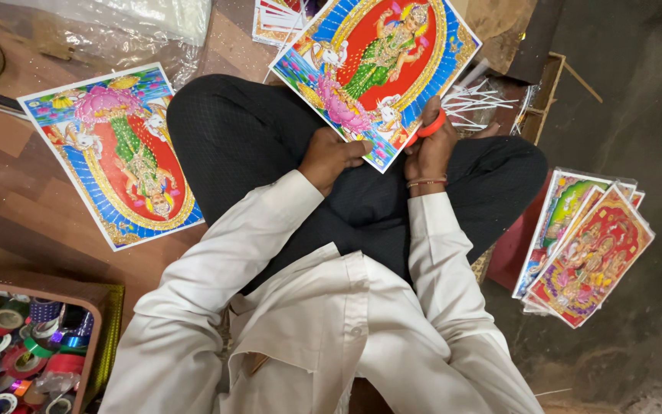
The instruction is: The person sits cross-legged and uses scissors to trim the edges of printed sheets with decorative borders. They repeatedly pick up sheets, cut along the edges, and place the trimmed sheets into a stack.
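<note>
floor: brown wood-look floor (32, 207) on left, grey bare patch on right
person: seated cross-legged, black trousers, cream long-sleeved shirt
held print: large glossy rectangular picture print with red oval centre, blue border and gold glitter edge (381, 61), tilted over the lap, both hands at its lower edge
second print: same kind of glossy print (120, 153), lying flat on floor left of the knee, well apart from hands
stack: pile of glossy prints in red, green and gold (588, 245), fanned on floor at right, beside the right knee
tape box: brown wooden box (90, 337) bottom left, full of coloured tape rolls (17, 356)
sticks: bunch of thin white sticks (480, 100) in a wooden tray just beyond right hand
left hand: left hand (329, 157) closed, pinching print's bottom edge
right hand: right hand (429, 149) closed on red-handled scissors (430, 126) at print's lower right edge; blades hidden, thin bangles on wrist
</note>
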